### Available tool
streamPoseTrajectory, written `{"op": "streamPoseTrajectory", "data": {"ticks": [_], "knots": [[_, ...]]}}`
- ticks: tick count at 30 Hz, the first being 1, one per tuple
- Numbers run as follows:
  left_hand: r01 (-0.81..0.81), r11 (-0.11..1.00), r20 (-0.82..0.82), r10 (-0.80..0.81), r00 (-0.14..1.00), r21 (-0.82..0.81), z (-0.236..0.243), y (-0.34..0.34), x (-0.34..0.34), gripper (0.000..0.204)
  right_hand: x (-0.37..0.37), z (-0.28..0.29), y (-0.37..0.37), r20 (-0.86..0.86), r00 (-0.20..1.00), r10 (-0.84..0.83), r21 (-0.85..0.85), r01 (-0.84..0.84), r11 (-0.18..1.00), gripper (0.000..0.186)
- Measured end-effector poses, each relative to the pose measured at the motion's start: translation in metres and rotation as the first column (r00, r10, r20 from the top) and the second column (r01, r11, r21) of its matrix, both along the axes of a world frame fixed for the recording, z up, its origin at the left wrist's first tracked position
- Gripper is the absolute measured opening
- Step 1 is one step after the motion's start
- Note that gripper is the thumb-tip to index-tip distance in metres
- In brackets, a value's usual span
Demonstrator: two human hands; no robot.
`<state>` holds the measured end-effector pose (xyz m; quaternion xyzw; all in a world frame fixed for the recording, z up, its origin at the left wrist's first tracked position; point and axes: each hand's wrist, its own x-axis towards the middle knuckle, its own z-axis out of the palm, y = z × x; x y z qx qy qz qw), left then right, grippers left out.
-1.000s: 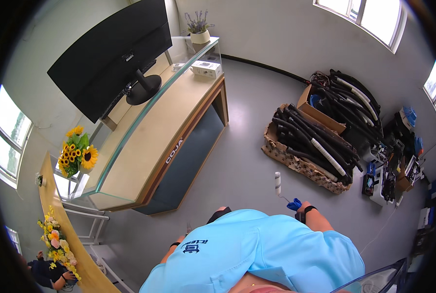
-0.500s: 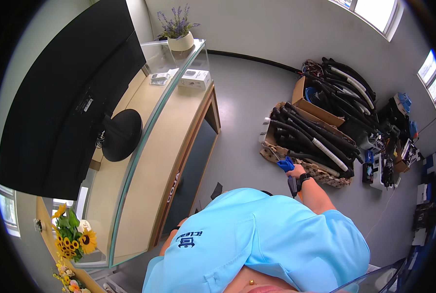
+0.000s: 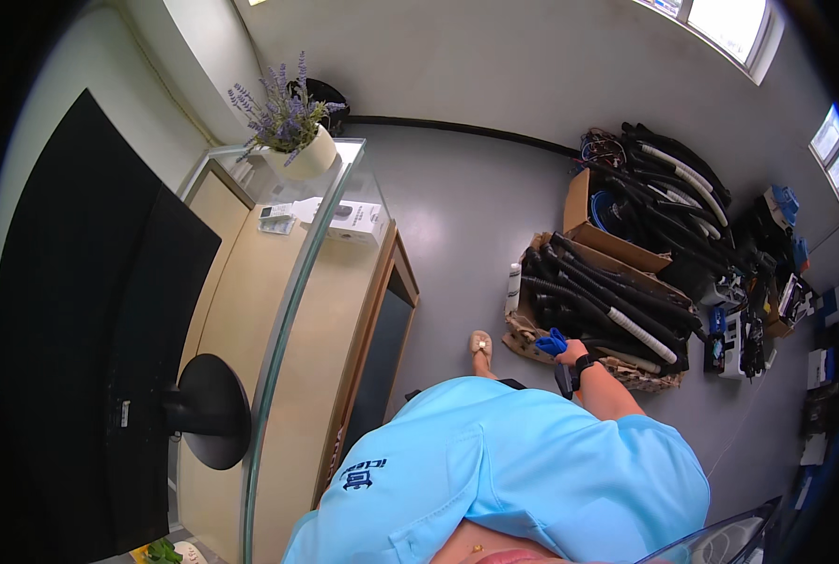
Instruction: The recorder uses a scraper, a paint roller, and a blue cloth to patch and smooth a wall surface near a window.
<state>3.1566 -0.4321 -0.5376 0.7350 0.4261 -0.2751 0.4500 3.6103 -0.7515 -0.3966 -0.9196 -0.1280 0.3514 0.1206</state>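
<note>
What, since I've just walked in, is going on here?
A person in a light-blue shirt grips the blue handle of a white cylindrical roller in the right hand. The roller shows at the left edge of a brown cardboard box of mostly black hoses; contact is unclear. The left hand is out of view.

Dark lettering (image 3: 367,468) on blue shirt (image 3: 551,451), pale letters (image 3: 336,453) on counter (image 3: 302,385)

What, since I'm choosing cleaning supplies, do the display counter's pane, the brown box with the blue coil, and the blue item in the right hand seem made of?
Pane: apparently clear, glossy glass, judging by its greenish edge. Brown box: probably cardboard, matte, given its folded flaps. Blue item in the right hand: perhaps cloth or soft plastic; its creased, fairly matte look leaves this open.
</note>
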Motion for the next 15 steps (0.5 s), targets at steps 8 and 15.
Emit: {"op": "streamPoseTrajectory", "data": {"ticks": [8, 15], "knots": [[-0.019, 0.987, 0.15, -0.006, 0.989, 0.162, 0.15, 0.043, 0.215, 0.047, 0.12, 0.027, 0.047, 0.107, 0.993, -0.04, 0.151, 0.023, 0.988, 0.031], [-0.039, 0.979, 0.43, -0.053, 0.901, 0.202, 0.202, 0.083, 0.352, 0.054, 0.193, 0.054, 0.12, 0.177, 0.983, -0.051, 0.365, -0.017, 0.931, 0.036]]}}
